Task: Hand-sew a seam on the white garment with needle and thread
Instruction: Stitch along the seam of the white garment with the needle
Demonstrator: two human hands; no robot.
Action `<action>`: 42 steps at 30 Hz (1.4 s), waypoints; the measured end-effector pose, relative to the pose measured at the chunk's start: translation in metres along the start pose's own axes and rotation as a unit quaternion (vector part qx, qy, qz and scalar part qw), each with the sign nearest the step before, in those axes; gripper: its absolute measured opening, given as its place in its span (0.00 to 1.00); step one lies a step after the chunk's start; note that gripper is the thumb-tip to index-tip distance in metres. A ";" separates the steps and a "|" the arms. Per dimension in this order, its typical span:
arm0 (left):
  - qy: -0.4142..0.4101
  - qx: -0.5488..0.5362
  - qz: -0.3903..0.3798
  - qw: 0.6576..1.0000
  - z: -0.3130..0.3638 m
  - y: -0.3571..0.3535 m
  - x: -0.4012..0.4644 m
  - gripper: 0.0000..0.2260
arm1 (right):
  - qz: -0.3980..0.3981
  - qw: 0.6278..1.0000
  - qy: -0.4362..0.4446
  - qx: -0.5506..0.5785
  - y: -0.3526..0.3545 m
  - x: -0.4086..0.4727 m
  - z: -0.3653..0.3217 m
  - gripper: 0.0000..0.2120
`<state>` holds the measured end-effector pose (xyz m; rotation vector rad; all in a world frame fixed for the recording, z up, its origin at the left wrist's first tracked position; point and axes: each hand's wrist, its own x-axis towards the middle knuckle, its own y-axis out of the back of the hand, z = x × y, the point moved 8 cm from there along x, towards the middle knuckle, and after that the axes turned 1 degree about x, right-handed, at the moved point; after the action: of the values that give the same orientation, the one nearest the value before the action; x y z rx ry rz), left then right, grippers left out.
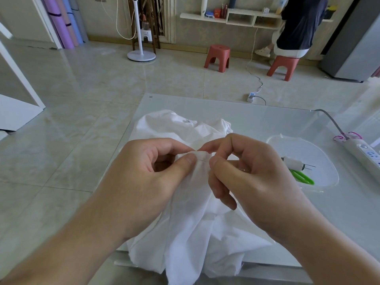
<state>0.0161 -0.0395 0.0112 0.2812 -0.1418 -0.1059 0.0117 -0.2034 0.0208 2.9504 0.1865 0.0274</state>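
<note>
The left hand (148, 171) pinches a fold of the white garment (197, 223) on the desk (267, 124); the right hand (246, 173), touching that fold, pinches the needle (203, 160).

i can't read any text from here. the glass table (267, 120) has a small dark mark (150, 97) near its far left corner, too tiny for me to make out. the red box (217, 12) on the wall shelf (191, 16) carries some light print, but it is blurred. the power strip (368, 154) on the right shows only sockets and a button, with no lettering i can make out.
</note>
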 end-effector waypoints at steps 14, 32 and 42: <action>-0.010 0.016 0.005 1.000 0.000 -0.001 0.000 0.05 | 0.000 0.999 0.002 -0.037 -0.001 0.001 0.000 0.12; -0.003 0.021 0.019 1.000 -0.001 0.001 -0.001 0.07 | 0.001 0.999 0.005 -0.039 0.001 0.002 0.003 0.10; 0.005 0.009 0.013 1.000 -0.001 0.001 -0.001 0.04 | 0.010 0.997 0.017 -0.068 0.002 0.004 0.009 0.12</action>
<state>0.0155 -0.0384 0.0098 0.2981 -0.1361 -0.0772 0.0159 -0.2068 0.0122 2.8164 0.1533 0.0885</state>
